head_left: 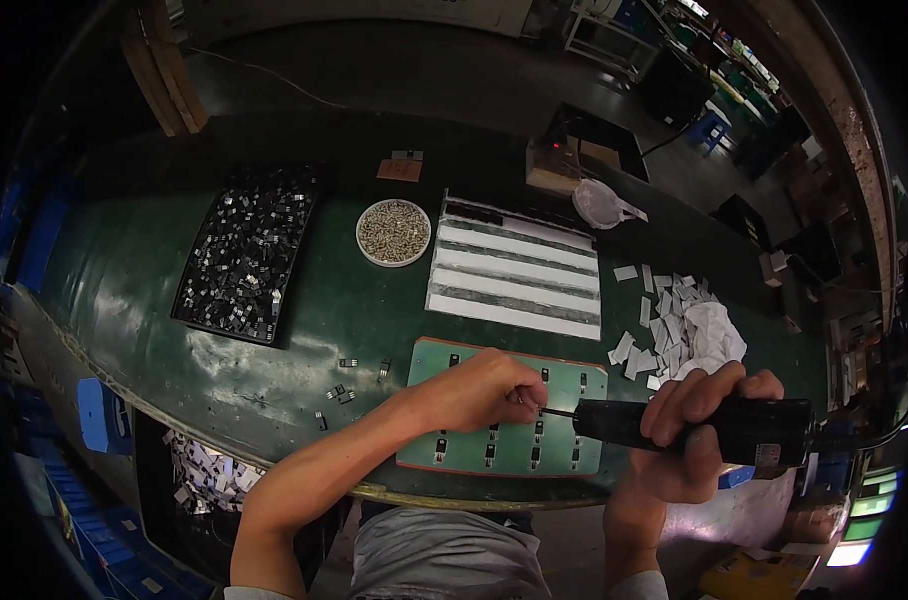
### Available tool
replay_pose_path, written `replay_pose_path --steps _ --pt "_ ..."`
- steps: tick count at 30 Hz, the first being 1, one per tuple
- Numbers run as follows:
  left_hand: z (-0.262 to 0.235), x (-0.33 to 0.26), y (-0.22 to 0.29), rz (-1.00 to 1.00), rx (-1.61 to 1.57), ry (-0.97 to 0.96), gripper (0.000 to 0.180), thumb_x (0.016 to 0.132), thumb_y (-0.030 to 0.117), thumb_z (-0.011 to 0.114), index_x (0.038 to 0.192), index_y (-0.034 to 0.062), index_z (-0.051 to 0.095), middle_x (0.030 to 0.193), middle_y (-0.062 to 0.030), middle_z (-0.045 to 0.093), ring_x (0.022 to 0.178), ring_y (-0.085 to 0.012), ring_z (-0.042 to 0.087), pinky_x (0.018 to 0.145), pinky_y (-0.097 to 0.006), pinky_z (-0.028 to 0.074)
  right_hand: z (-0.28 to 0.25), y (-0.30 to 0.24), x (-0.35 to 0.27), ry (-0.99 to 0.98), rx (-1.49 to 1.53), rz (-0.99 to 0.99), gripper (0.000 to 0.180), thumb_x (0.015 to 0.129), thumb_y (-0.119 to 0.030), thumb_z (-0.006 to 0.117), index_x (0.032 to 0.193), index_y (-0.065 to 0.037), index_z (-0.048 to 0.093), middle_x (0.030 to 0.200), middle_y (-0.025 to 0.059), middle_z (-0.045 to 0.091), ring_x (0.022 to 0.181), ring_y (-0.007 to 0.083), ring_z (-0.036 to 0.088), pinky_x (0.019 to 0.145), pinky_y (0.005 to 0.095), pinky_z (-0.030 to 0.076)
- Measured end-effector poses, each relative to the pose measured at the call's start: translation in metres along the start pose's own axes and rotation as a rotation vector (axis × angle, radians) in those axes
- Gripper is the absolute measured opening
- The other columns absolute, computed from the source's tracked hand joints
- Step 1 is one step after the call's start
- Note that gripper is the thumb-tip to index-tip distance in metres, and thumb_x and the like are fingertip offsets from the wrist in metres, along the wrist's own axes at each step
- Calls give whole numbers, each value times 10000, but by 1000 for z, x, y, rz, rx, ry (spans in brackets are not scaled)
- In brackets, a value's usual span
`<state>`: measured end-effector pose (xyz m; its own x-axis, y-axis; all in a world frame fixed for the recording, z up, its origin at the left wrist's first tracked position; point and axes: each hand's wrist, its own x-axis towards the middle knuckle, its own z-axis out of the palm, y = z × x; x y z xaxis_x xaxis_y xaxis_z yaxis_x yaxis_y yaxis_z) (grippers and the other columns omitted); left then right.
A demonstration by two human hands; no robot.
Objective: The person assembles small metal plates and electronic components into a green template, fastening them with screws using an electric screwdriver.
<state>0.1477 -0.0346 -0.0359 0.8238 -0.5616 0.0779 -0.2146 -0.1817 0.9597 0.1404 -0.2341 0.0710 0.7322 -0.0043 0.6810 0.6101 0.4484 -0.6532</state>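
In my right hand (694, 430) is a black electric screwdriver (624, 422), held almost level with its thin bit pointing left. My left hand (499, 390) is closed in a pinch close to the bit's tip; whatever its fingertips hold is too small and hidden to name. Both hands are over a green board (464, 362) near the table's front edge. Rows of small black components with metal tabs (490, 455) lie on the board, some covered by my left hand and forearm. Several loose three-legged components (342, 394) are scattered left of the board.
A black tray (187, 290) of components stands left, beside a round dish (361, 250) of small brass-coloured screws. Behind the board is a panel with white strips (514, 262). White pieces (674, 315) are heaped at right, near a shallow white cup (596, 205). The screwdriver's cord (874, 440) runs right.
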Motion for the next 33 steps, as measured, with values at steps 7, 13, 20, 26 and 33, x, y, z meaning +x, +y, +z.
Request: replay_pose_path --steps 7,13,20,26,33 --pt "-7 0 5 -154 -69 -68 247 885 0 722 1131 0 698 1009 -92 747 862 -155 724 796 -291 582 4 -14 -18 9 -109 163 536 791 -94 728 1192 -61 374 806 101 508 471 141 503 393 281 465" --pt "-10 2 9 -223 -121 -101 252 921 -8 664 1171 -24 694 1020 -116 762 914 -152 740 820 -299 588 3 -26 -29 66 3 323 602 758 6 839 1153 -102 398 830 131 589 614 239 608 560 382 551" --pt "-4 1 8 -89 -161 19 195 887 33 739 1076 -16 719 942 -122 762 880 -183 744 796 -316 584 4 -30 -31 -26 -24 413 578 733 60 825 1117 -110 427 817 138 614 680 256 633 609 373 560" --pt "-4 4 14 -49 -131 11 209 849 3 769 1051 -3 717 944 -114 761 892 -195 748 805 -318 590 7 -28 -30 -117 -97 446 591 701 131 793 1105 -116 441 792 132 617 674 237 630 613 360 554" --pt "-1 3 11 29 -47 -3 253 870 -4 739 1120 8 700 993 -131 757 920 -236 743 812 -349 594 4 -24 -34 -249 -116 377 637 671 150 807 1114 -118 435 784 130 622 655 220 625 587 343 543"
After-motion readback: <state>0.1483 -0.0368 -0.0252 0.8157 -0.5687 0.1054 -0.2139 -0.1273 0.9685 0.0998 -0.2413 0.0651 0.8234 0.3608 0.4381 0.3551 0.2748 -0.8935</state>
